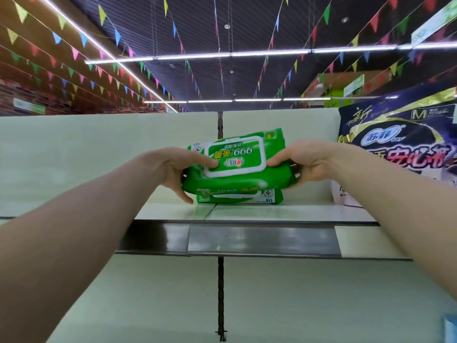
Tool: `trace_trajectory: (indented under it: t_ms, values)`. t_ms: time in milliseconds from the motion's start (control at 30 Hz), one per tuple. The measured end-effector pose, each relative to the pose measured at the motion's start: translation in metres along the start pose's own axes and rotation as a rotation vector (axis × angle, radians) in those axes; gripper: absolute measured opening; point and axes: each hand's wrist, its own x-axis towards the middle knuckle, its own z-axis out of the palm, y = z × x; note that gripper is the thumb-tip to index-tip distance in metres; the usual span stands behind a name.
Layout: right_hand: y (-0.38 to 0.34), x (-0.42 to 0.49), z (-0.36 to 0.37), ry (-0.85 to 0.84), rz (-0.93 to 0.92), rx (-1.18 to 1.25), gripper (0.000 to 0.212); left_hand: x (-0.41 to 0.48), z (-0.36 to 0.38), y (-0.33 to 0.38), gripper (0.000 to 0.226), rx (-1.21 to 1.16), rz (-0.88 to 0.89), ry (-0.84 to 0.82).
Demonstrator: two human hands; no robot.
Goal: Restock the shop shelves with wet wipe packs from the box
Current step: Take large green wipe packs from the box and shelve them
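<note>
Both forearms reach forward and up from the near corners, converging at the middle of the shelf (pixel 296 211). The left hand (pixel 170 169) is palm-inward: its thumb lies on top and presses the left edge of the white lid (pixel 235 157), while its fingers curl down and under the left end of the wipe pack (pixel 232 185). The right hand (pixel 309 164) mirrors this, thumb on top touching the lid's right edge and fingers wrapped round the pack's right end. Both hands are thus clamped on the same pack, one at each end. The pack's long axis runs left to right, close to level. The lid face is tipped up and toward the near side, and the print on it reads upside down from here. The pack sits over the middle of the shelf, directly above a second pack (pixel 247 199) that lies flat, its long axis also left to right. I cannot tell whether the two packs touch. A pale back panel (pixel 99 149) stands behind them. To the right a large purple package (pixel 400 144) stands on the same shelf, near the right hand. A dark price rail (pixel 259 240) runs along the near edge of the shelf, with a slotted post (pixel 220 293) below it. Overhead are strings of coloured flags (pixel 74 53) and light strips (pixel 193 56).
</note>
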Motion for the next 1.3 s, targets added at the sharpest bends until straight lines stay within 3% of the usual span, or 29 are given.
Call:
trace_trajectory:
  t_ms: [167,433,533,633,667,733,800,1067,1167,1300]
  values:
    - [0.01,0.024,0.002,-0.03,0.018,-0.244,0.031,0.013,0.001,0.005,0.068,0.187,-0.046,0.042]
    - [0.015,0.034,-0.001,-0.093,0.059,-0.404,0.041,0.013,-0.007,-0.003,0.076,0.225,-0.003,-0.021]
    - [0.015,0.031,-0.004,-0.083,0.013,-0.346,0.042,0.011,-0.009,-0.006,0.067,0.144,0.099,0.03]
    - [0.008,0.024,-0.011,-0.067,-0.058,-0.157,0.056,0.006,-0.015,0.005,0.04,-0.074,0.26,0.091]
    - [0.006,0.021,-0.012,-0.064,-0.085,-0.113,0.064,0.005,-0.017,0.009,0.039,-0.14,0.305,0.095]
    - [0.003,0.018,-0.013,-0.053,-0.135,-0.095,0.072,0.002,-0.02,0.016,0.062,-0.213,0.373,0.084]
    - [0.001,0.016,-0.013,-0.045,-0.167,-0.107,0.069,0.001,-0.022,0.019,0.077,-0.234,0.419,0.076]
    - [-0.005,0.016,0.018,-0.117,-0.231,-0.211,0.059,0.007,0.011,0.035,0.07,-0.395,0.543,0.089]
    - [-0.002,0.013,0.02,-0.079,-0.263,-0.156,0.04,0.005,0.024,0.037,0.032,-0.349,0.48,-0.071]
    - [-0.001,0.012,0.025,-0.056,-0.31,0.073,0.033,0.009,0.028,0.017,0.047,-0.169,0.321,-0.271]
